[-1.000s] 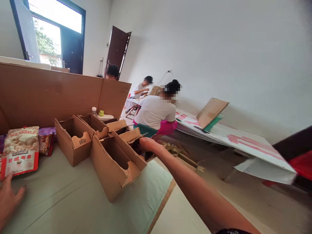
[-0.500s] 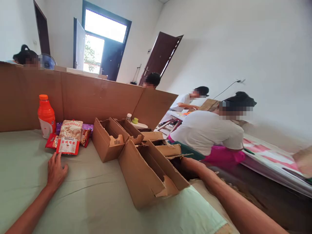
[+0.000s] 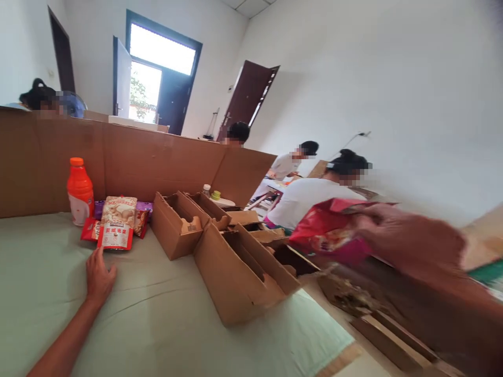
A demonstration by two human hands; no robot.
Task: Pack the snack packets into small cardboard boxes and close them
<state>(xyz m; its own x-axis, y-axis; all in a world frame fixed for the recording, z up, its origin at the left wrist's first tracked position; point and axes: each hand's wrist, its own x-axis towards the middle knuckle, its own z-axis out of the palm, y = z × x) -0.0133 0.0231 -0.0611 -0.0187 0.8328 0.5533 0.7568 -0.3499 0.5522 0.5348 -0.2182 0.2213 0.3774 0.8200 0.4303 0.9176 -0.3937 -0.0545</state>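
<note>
My right hand (image 3: pixel 375 225), blurred by motion, is closed on the edge of a red snack bag (image 3: pixel 320 230) and holds it up to the right of the cardboard boxes. My left hand (image 3: pixel 100 277) lies open on the green cloth, index finger stretched to the bottom edge of a white and red nut pouch (image 3: pixel 117 225). This pouch leans on other snack packets, among them a red one (image 3: pixel 90 230) and a purple one (image 3: pixel 147 207). An orange bottle (image 3: pixel 79 191) stands upright just left of them.
Open-topped cardboard boxes (image 3: pixel 226 285) stand at the table's right edge. A tall cardboard panel (image 3: pixel 157 162) closes off the back. Beyond the boxes a person in a white shirt (image 3: pixel 310 196) sits bent forward; other people are farther back. A narrow cardboard box (image 3: pixel 387 340) lies lower right.
My right hand has come up out of a box at the right edge, now with the red snack bag in it. My left hand stays by the nut pouch. The view has shifted slightly.
</note>
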